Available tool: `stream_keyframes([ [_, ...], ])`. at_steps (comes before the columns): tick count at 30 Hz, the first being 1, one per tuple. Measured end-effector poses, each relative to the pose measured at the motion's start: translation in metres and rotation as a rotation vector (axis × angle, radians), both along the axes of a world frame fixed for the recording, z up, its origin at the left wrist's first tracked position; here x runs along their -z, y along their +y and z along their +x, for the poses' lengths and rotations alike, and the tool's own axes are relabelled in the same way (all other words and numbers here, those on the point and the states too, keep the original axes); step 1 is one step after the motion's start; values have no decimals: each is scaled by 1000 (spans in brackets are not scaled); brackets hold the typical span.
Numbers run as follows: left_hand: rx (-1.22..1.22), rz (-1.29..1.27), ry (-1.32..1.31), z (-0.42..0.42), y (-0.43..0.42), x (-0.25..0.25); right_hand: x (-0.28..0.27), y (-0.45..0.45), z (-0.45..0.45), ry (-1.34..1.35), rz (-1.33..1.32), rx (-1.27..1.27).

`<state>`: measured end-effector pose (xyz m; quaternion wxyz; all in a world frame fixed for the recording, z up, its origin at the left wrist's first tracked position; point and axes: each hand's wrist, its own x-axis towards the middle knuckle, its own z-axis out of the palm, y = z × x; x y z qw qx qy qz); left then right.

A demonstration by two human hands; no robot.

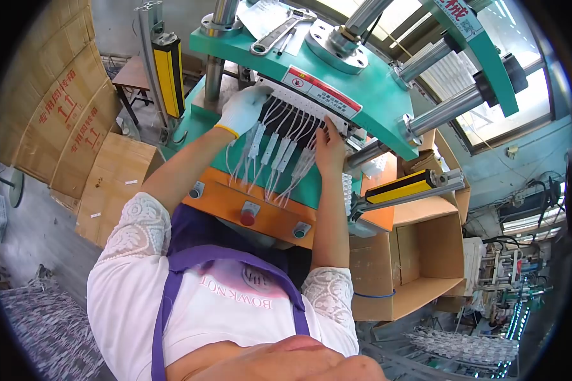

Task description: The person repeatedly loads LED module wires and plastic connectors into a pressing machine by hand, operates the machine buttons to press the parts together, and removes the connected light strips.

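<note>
A white strip with rows of small holes [305, 103] lies under the upper plate of a green press [267, 60]. My left hand [245, 109], in a white glove with a yellow cuff, has its fingers closed at the strip's left end. At the right end my bare right hand [330, 147] grips the strip's edge, fingers bent. Several thin white cables [289, 120] run from the strip toward me. White rectangular blocks [256, 141] sit along the cables, over the press's green bed. My fingertips are partly hidden.
An adjustable wrench [276, 35] lies on the press top. Yellow-black guards [168, 73] flank the press; steel columns [215, 79] rise through it. An orange front panel carries a red button [249, 214]. Cardboard boxes [426, 260] stand at both sides.
</note>
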<state>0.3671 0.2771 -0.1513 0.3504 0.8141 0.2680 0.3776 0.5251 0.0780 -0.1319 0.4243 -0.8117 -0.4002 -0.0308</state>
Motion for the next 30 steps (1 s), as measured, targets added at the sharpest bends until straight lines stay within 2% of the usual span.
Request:
stream_keyframes([
  [2,-19,24,152,-13,-14,-30,7,15,10,-223,89,68],
  [3,10,85,224,-14,-10,-29,7,12,8,-215,88,71],
  [5,38,170,365,-15,-7,-33,-2,9,8,-163,-197,110],
  [7,34,236,530,-18,-10,-37,-8,8,-1,-275,-347,192],
  [10,53,363,593,-27,-12,-47,-8,6,1,-319,-394,220],
  [14,15,246,652,-26,-18,-45,-14,7,5,-315,-393,193],
  [16,-79,426,647,-32,-27,-58,-16,5,1,-344,-433,186],
  [18,-91,680,220,-32,-18,-45,-19,4,-6,-445,-553,211],
  [19,-25,677,111,-25,-19,-40,-6,6,0,-474,-524,216],
  [20,39,804,93,-19,-23,-32,7,8,6,-475,-435,208],
  [22,37,841,89,4,-29,-30,8,10,2,-247,-329,193],
  [24,-25,922,153,14,-30,-34,14,6,4,-180,-270,153],
  [26,-17,757,378,18,-33,-40,15,3,4,-115,-202,117],
  [28,97,633,480,14,-30,-55,13,-13,-11,-175,-3,163],
  [29,122,649,417,17,-24,-47,-6,-28,-33,5,65,113],
  [30,147,662,354,17,-20,-38,0,-46,-37,-225,30,159],
])
